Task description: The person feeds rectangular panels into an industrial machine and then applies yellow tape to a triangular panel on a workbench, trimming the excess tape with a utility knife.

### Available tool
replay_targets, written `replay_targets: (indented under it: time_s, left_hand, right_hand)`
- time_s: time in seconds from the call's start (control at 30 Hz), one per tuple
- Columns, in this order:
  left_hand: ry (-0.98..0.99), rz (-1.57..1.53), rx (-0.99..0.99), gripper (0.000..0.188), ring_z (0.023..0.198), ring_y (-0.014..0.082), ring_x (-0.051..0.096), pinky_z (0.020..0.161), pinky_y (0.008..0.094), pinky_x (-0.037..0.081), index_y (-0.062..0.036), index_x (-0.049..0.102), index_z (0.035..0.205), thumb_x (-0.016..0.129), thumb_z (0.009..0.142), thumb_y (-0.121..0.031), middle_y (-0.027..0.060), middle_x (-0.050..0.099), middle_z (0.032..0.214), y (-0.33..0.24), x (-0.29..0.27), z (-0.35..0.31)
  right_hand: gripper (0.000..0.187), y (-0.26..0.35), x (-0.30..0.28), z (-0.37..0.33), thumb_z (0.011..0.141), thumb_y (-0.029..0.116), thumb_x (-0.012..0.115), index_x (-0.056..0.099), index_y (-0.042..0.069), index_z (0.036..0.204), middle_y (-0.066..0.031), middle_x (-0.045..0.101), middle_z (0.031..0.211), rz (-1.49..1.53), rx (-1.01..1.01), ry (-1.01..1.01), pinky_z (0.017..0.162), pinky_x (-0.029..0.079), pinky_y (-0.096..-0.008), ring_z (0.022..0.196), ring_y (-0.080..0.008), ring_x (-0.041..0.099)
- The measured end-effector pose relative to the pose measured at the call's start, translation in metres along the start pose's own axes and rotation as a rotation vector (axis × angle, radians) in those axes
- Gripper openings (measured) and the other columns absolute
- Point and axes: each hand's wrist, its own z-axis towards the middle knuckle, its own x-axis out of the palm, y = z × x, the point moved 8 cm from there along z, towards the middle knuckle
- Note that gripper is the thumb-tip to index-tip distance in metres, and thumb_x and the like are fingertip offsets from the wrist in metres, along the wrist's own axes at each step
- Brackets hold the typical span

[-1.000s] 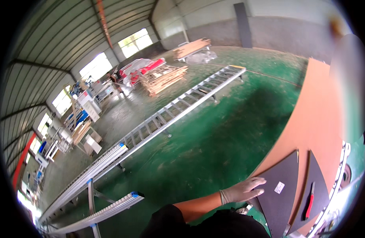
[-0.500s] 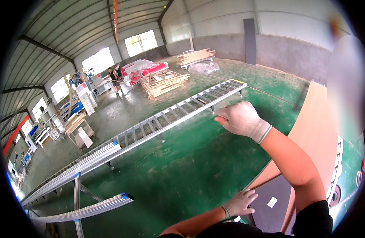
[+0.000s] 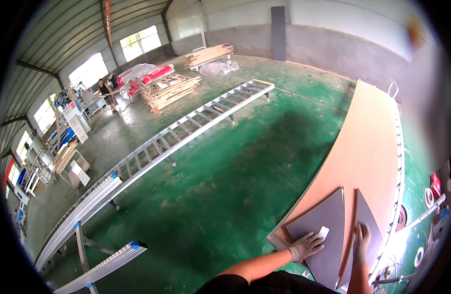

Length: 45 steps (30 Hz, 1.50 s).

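Observation:
My gloved left hand (image 3: 306,247) lies flat with its fingers spread on a dark grey panel (image 3: 328,210), beside a small white label (image 3: 324,232). To its right, my gloved right hand (image 3: 362,240) is closed at the brown edge of a second dark grey panel (image 3: 370,220). Part of that panel is hidden by the hand and forearm. Both panels rest on a long stack of light wood-coloured boards (image 3: 362,142), with a narrow gap between them.
A roller conveyor (image 3: 171,137) crosses the green floor on the left, with a shorter roller section (image 3: 108,269) nearer me. Tape rolls (image 3: 428,197) and a metal bar (image 3: 424,213) lie at right. Stacked wood strips (image 3: 169,90) and a person (image 3: 108,95) are far left.
My right hand has come down from the air to the second panel's edge. The view has swung right and down, showing more of the boards. My left hand stays on the labelled panel.

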Motion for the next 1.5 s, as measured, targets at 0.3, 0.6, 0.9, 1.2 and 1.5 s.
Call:
replay_targets:
  time_s: [0.3,0.6,0.9,1.2,1.5]
  left_hand:
    - [-0.446,0.171,0.042,0.047,0.135,0.0381,0.050,0.112,0.0683,0.029,-0.0154,0.052,0.144,0.041,0.100,-0.026,0.0125,0.050,0.151,0.012,0.043,-0.047]
    - [-0.934,-0.432,-0.288,0.025,0.078,0.0312,0.068,0.075,0.0386,0.056,0.0001,0.069,0.109,0.065,0.098,-0.021,0.0114,0.071,0.091,0.104,-0.230,-0.125]
    - [-1.447,-1.564,-0.150,0.052,0.129,0.0248,0.054,0.107,0.0407,0.045,-0.0008,0.046,0.146,0.052,0.106,-0.034,0.0101,0.053,0.144,0.129,-0.187,-0.208]
    - [-1.412,-2.009,-0.081,0.063,0.137,0.0326,0.045,0.116,0.0546,0.036,-0.0076,0.042,0.151,0.051,0.104,-0.048,0.0102,0.048,0.152,0.106,-0.109,-0.238]
    - [-1.291,-2.027,-0.304,0.066,0.138,0.0316,0.045,0.115,0.0505,0.038,-0.0066,0.040,0.152,0.047,0.105,-0.052,0.0107,0.044,0.153,0.114,-0.062,-0.226]
  right_hand:
    - [0.027,-0.165,-0.138,-0.277,0.103,0.026,0.058,0.063,0.008,0.121,-0.0001,0.063,0.102,0.231,0.593,-0.646,0.078,0.045,-0.0281,0.088,-0.0117,0.057]
    - [0.021,-0.052,-0.067,-0.158,0.103,0.019,0.058,0.066,0.004,0.115,-0.0010,0.065,0.099,0.430,0.358,-0.449,0.076,0.048,-0.0244,0.083,-0.0092,0.059]
    - [0.077,0.068,0.033,-0.087,0.099,0.021,0.064,0.020,0.006,0.161,-0.0199,0.044,0.152,0.498,0.127,0.039,0.104,0.047,-0.0396,0.136,-0.0290,0.047]
    - [0.083,0.160,0.027,-0.057,0.096,-0.004,0.060,0.012,0.008,0.163,-0.0101,0.058,0.126,0.843,0.051,0.013,0.085,0.055,-0.0305,0.101,-0.0146,0.060]
    - [0.060,0.163,0.003,-0.077,0.098,0.006,0.067,0.038,0.003,0.150,-0.0067,0.064,0.105,0.832,-0.032,0.054,0.083,0.055,-0.0286,0.091,-0.0125,0.063]
